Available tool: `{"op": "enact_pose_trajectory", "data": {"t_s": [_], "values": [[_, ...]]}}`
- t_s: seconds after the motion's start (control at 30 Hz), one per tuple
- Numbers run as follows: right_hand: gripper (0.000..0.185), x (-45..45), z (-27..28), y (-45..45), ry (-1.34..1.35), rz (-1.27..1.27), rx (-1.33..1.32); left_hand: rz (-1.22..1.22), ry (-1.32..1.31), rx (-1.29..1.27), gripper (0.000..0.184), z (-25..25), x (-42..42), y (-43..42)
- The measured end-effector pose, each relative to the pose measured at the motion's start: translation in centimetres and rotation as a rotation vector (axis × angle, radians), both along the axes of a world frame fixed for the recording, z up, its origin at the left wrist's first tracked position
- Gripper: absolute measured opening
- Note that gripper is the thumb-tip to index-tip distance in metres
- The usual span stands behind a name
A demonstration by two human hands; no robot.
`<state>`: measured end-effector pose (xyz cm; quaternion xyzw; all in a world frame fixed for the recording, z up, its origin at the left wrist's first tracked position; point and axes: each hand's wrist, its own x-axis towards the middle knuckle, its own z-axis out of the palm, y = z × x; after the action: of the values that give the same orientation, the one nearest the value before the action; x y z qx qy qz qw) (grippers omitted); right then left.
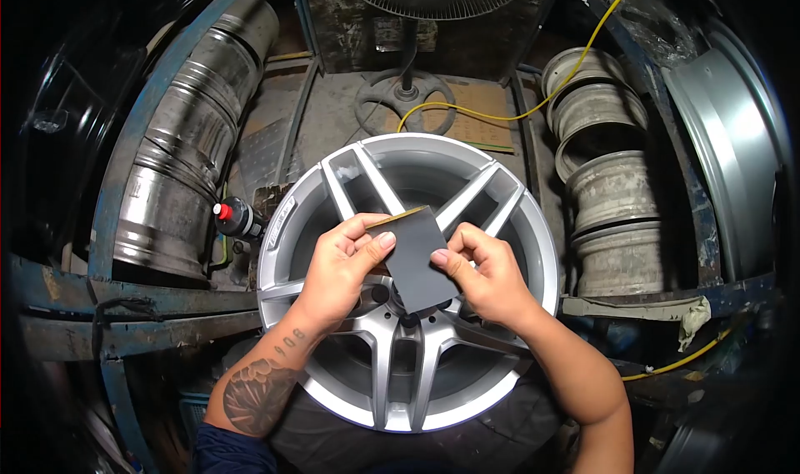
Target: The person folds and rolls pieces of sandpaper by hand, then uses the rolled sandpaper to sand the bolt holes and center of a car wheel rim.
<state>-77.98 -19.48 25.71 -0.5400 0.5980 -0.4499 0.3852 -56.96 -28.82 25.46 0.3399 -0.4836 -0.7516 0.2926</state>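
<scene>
Both hands hold a dark grey rectangular sheet that looks like sandpaper (419,261), with a thin yellowish-brown edge along its top. My left hand (346,261) pinches its upper left side, thumb on the dark face. On the right edge, my right hand (482,274) grips it between thumb and curled fingers. Directly beneath lies a silver alloy wheel rim (400,414), its spokes spreading from the centre. The sheet and hands cover part of the hub, where dark holes show.
Bare metal rims (179,174) line the left rack, and dull, stained rims (608,182) the right. A black bottle with a red cap (237,217) stands left of the wheel. Behind are a pedestal fan (407,90) and a yellow hose (500,117). A large silver rim (725,157) leans far right.
</scene>
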Motion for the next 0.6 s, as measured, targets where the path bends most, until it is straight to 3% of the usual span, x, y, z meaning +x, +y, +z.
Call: {"op": "enact_pose_trajectory", "data": {"t_s": [0.07,0.17,0.27,0.4,0.6], "values": [[0.021,0.0,0.0,-0.1,0.062,0.003,-0.048,-0.008,-0.001,0.114,0.03,1.1,-0.1,0.0],[0.021,-0.1,0.9,-0.1,0.146,0.079,-0.03,0.163,0.052,-0.337,0.028,0.6,-1.1,0.3],[0.023,0.3,0.3,0.2,0.117,0.177,-0.056,-0.1,-0.177,-0.513,0.021,0.8,0.8,-0.6],[0.026,1.0,0.5,0.3,-0.008,0.169,0.099,0.01,-0.095,-0.231,0.014,0.4,0.8,-0.5],[0.025,1.1,0.9,0.2,0.088,0.144,0.021,0.023,-0.055,-0.305,0.014,0.8,-0.1,-0.2]]}}
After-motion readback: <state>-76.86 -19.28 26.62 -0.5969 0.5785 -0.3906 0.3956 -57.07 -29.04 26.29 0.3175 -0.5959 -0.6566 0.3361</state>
